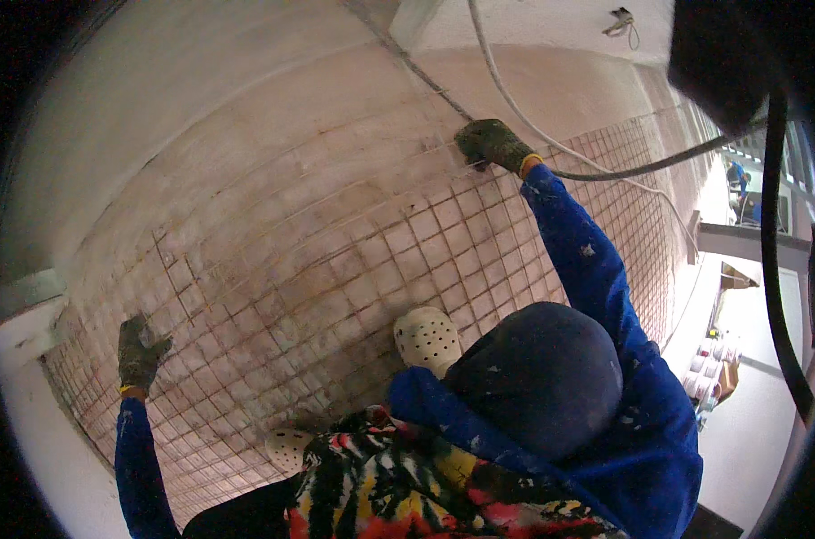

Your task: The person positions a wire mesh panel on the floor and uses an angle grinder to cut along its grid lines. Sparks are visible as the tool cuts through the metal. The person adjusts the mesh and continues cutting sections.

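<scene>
A rusty wire mesh (434,235) with square openings covers much of the pale, dusty surface in front of me. My left hand (140,353), in a dark work glove, is at its left part, with the thumb apart from the fingers and nothing seen in the palm. Farther off to the right, my gloved right hand (493,144) is closed at the mesh's far edge, its fingers curled downward around the wire; the fingertips are partly hidden. A thin grey cable (425,76) runs up to this hand, and a dark hose (641,173) emerges beside its wrist.
My perforated pale clogs (428,340) stand on the mesh, below a bent knee (542,377). A light hose (506,94) crosses the far side. A black cable (771,260) hangs at right. Beyond lie spools (704,373) and a distant person in blue (738,175).
</scene>
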`<state>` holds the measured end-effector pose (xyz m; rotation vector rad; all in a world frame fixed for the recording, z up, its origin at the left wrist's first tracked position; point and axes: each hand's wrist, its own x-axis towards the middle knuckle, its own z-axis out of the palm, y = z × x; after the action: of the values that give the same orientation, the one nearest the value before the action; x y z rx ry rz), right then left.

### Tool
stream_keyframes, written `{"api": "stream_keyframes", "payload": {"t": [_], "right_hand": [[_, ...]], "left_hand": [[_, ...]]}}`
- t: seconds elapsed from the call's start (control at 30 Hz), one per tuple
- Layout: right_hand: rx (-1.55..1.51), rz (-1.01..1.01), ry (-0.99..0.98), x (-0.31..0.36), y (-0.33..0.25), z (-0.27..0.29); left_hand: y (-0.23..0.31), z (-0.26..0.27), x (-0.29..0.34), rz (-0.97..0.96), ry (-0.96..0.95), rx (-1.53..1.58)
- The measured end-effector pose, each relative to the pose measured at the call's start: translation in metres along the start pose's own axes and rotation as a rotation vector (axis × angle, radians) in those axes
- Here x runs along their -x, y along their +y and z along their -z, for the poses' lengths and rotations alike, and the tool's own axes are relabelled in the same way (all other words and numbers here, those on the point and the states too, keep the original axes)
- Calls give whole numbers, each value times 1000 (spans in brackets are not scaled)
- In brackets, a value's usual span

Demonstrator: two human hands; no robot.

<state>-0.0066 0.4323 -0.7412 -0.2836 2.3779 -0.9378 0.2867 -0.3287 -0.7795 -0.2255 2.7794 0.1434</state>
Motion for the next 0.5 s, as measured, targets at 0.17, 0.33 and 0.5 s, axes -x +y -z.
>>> {"api": "stream_keyframes", "payload": {"t": [0.17,0.33,0.5], "right_hand": [[391,37,-164,-15,-6,9],[910,378,-113,-33,17,12],[528,47,-276,-27,12,10]], "left_hand": [[-3,-4,0,-58,21,34],[0,1,1,-21,-12,58],[-3,-5,2,-84,-13,23]]}}
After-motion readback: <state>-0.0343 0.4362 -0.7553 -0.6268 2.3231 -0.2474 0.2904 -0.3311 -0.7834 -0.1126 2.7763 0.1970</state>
